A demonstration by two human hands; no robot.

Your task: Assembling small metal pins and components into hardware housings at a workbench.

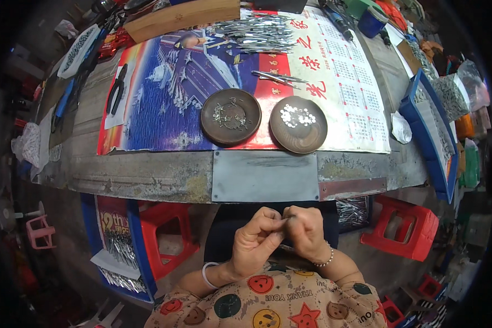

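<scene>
Just off the table's front edge, my left hand [258,240] and my right hand [305,230] meet with fingertips pinched together. Whatever is between the fingers is too small or too hidden to name. Beyond them on the table stand two round brown dishes. The left dish [209,131] holds small thin metal pieces [229,113]; the right dish [306,141] holds small white discs [297,116]. Behind the dishes lie a few slim metal rods [281,78], and farther back a large pile of similar metal pieces [262,34].
A printed calendar poster [175,131] covers much of the table. Black-handled pliers [116,90] lie at left, a blue tray [429,136] at right. A wooden box [183,21] stands at the back. Red stools [402,227] and a blue bin of metal pieces [120,251] are below.
</scene>
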